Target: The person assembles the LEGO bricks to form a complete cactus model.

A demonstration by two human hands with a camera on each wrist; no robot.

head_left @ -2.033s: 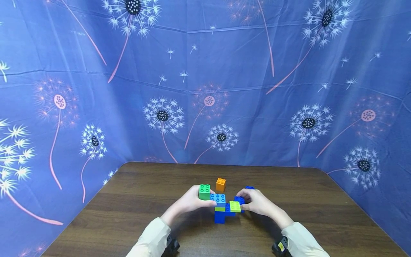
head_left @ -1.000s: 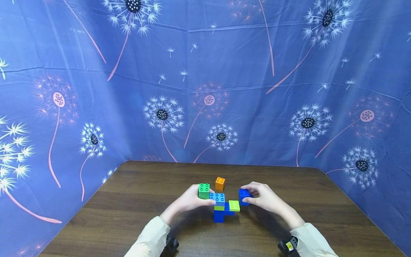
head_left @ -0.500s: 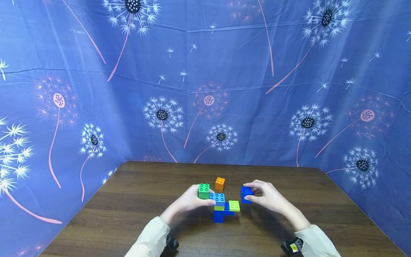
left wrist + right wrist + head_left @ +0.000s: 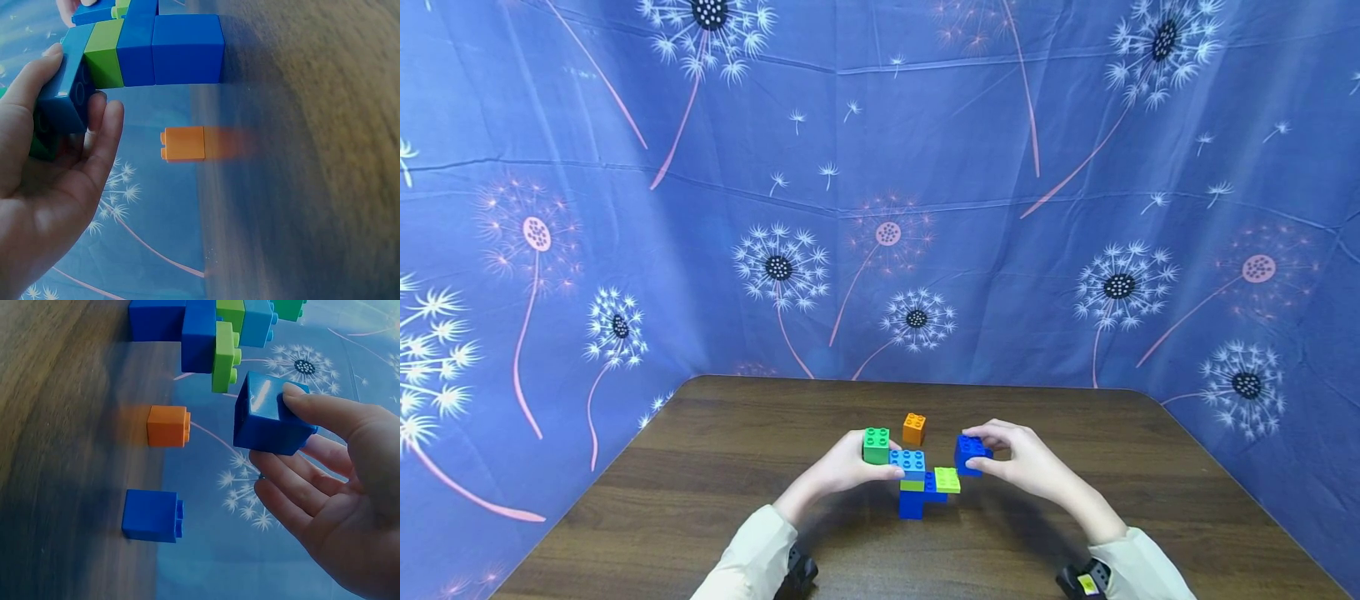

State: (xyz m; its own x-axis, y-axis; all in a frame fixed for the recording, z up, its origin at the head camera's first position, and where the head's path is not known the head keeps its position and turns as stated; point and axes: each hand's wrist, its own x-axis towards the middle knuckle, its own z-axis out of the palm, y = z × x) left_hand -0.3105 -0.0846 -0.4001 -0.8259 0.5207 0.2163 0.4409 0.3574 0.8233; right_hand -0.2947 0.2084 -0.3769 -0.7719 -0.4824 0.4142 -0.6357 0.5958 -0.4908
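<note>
My left hand (image 4: 844, 463) grips the light blue brick (image 4: 907, 463) of a joined toy-brick build, thumb on its near side. A green brick (image 4: 876, 447) joins its left end. Beneath it come a lime layer (image 4: 913, 486), blue bricks (image 4: 912, 505) and, out to the right, a thin lime plate (image 4: 947, 480) with studs up. Between thumb and fingers, my right hand (image 4: 1017, 454) pinches a separate blue brick (image 4: 269, 415). That brick is raised off the table, right of the lime plate and apart from it.
An orange brick (image 4: 913, 428) stands on the brown wooden table (image 4: 760, 417) behind the build. Another blue brick (image 4: 150, 515) stands on the table in the right wrist view; in the head view my right hand hides it. A blue dandelion-print cloth (image 4: 1000, 292) surrounds the table.
My right hand has drawn the blue brick away from beside the lime plate, rightward and up. In the last half second it shifted slightly back left. My left hand and the build stay nearly still.
</note>
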